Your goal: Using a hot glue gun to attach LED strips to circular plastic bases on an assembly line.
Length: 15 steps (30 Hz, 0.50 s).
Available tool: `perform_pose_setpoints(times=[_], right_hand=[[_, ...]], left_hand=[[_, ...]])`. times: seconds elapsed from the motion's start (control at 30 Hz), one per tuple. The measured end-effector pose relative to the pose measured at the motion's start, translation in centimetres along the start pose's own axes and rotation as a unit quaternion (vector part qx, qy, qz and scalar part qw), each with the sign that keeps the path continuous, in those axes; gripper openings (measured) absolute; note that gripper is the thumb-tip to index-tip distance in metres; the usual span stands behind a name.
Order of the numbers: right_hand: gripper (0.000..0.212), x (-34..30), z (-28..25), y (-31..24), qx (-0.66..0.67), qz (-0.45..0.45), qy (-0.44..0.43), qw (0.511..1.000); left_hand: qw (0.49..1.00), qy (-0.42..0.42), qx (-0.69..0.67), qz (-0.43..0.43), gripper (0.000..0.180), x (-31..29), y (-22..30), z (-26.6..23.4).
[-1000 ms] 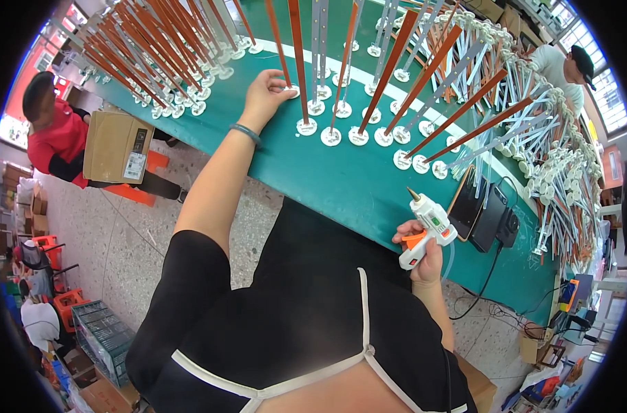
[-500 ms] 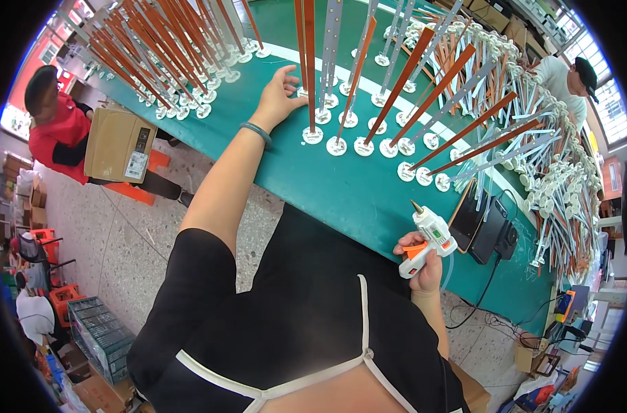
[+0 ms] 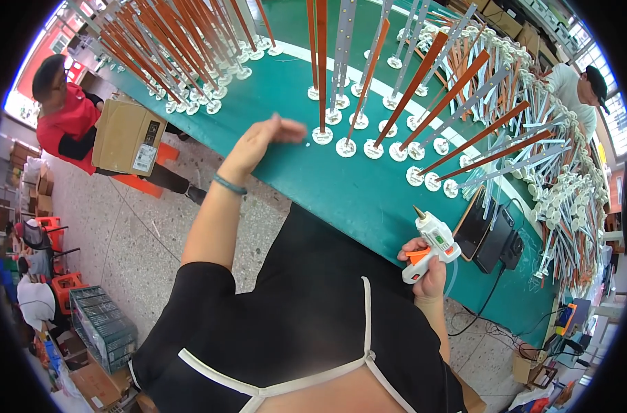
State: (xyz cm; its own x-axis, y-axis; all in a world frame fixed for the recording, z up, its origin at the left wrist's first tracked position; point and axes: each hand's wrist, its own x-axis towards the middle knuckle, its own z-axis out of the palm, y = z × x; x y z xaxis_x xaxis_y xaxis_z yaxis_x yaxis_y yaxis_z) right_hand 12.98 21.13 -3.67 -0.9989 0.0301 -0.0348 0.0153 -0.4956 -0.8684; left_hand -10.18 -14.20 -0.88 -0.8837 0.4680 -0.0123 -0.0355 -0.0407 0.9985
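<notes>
My right hand grips a white and orange hot glue gun, its nozzle tilted up over the table's near edge. Nothing is in my left hand; its fingers are stretched out, slightly blurred, beside the nearest standing strip. That brown strip rises from a round white base. Around it stand several more brown and grey strips on white discs, the grey strips dotted with small LEDs. My fingers appear apart from the bases.
The green table carries a dense group of upright strips at far left and a heap of finished-looking strips at right. A phone and black power unit lie near the gun. One person holds a cardboard box; another stands far right.
My left hand has drawn back toward me and left, away from the standing strips. My right hand still holds the glue gun. The whole view has shifted slightly.
</notes>
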Motion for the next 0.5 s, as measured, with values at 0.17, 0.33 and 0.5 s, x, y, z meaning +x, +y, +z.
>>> perform_pose_setpoints(times=[0.17,0.33,0.5], right_hand=[[0.051,-0.1,-0.1,0.2,0.001,0.001,0.004,1.0],[0.05,0.1,-0.1,-0.1,0.017,0.005,0.003,1.0],[0.048,0.0,0.1,0.1,0.03,-0.011,0.014,0.999]], left_hand=[[0.946,-0.177,0.219,-0.159,0.031,-6.6,3.4,-4.1],[0.824,0.226,0.509,-0.099,0.022,-9.2,3.4,-10.6],[0.828,0.481,0.276,0.083,0.036,-1.7,-2.5,-15.7]])
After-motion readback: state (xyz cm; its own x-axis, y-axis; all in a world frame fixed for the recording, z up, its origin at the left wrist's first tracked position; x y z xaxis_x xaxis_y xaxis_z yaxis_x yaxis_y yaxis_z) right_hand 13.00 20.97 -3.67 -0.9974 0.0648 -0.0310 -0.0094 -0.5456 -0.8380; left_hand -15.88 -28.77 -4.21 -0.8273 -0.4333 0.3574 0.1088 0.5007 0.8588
